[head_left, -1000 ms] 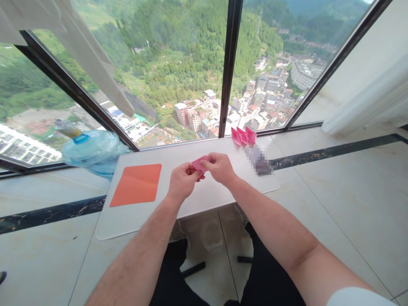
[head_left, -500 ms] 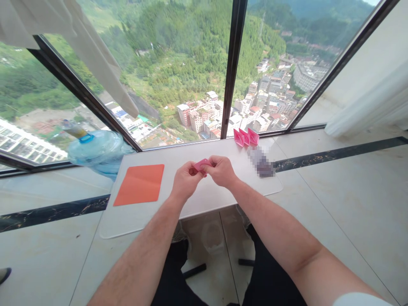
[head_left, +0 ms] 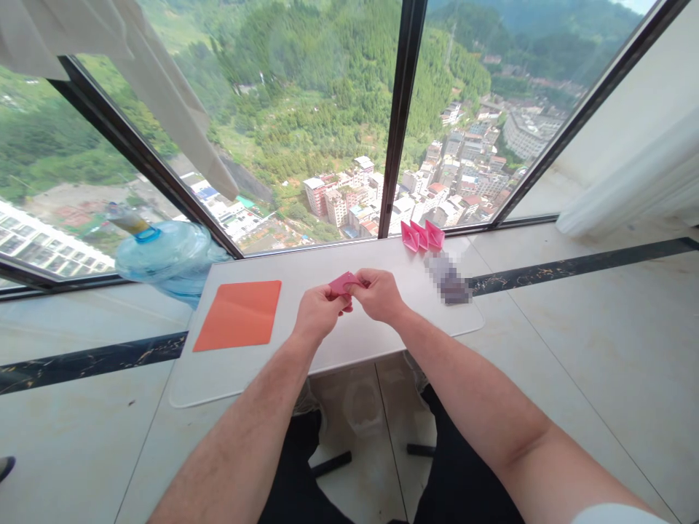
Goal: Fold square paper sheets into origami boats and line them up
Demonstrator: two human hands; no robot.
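A small folded pink paper [head_left: 342, 282] is pinched between both my hands above the white tabletop [head_left: 349, 335]. My left hand [head_left: 317, 314] grips its left end with closed fingers. My right hand [head_left: 379, 295] grips its right end, thumb and fingers pressed together. Most of the paper is hidden by my fingers. An orange paper sheet [head_left: 238, 315] lies flat on the table to the left of my hands. Three folded pink paper pieces [head_left: 421, 235] stand in a row at the table's far edge.
A blurred dark object [head_left: 448, 279] lies on the table right of my hands. A blue water jug [head_left: 167, 258] lies on its side by the window at the left. Large windows [head_left: 306, 124] rise behind the table, a white curtain [head_left: 622, 175] at the right.
The pink paper has gone from a flatter piece to a narrower, more folded shape between my fingers. Both hands stay together above the table; the view shifted slightly.
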